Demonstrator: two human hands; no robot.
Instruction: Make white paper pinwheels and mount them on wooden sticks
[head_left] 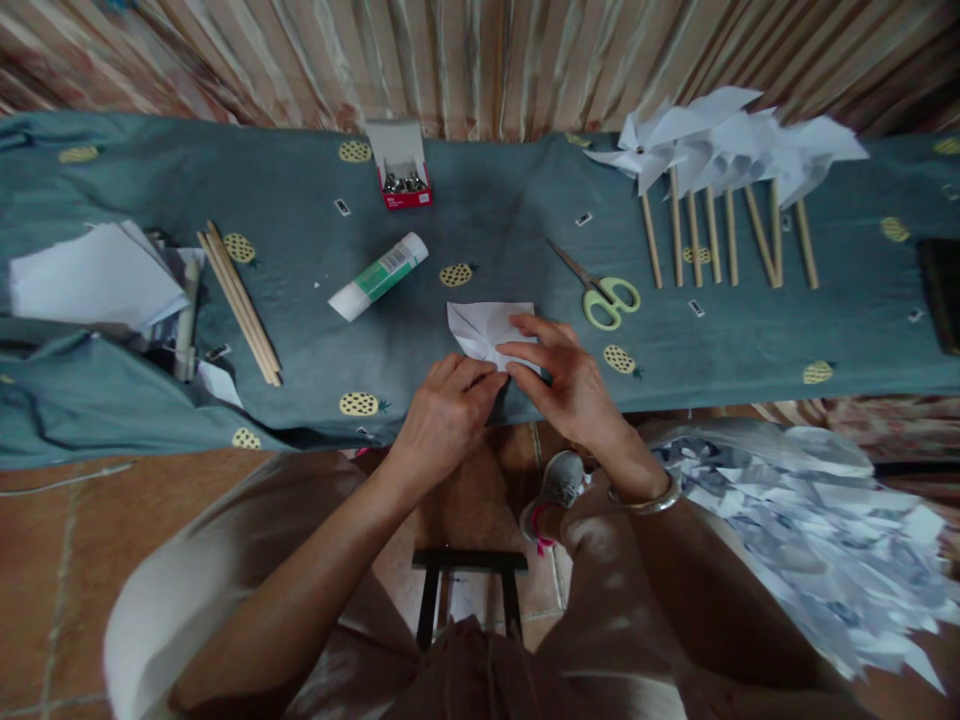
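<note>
A small white sheet of paper (472, 318), with slits or creases running toward its middle, lies at the table's near edge. My left hand (450, 405) pinches its near edge between thumb and fingers. My right hand (559, 375) rests over the paper's right side, its fingers apart and the tips touching the paper near the centre. Green-handled scissors (600, 290) lie just beyond my right hand. A white and green glue stick (379, 277) lies beyond my left hand. The paper's near corners are hidden by my fingers.
A red box of metal pins (407, 198) stands open at the back. Wooden sticks (240, 305) and a paper stack (94, 275) lie left. Several paper pinwheels (727, 140) on sticks lie back right. A bag of paper scraps (817, 540) sits below the table's right side.
</note>
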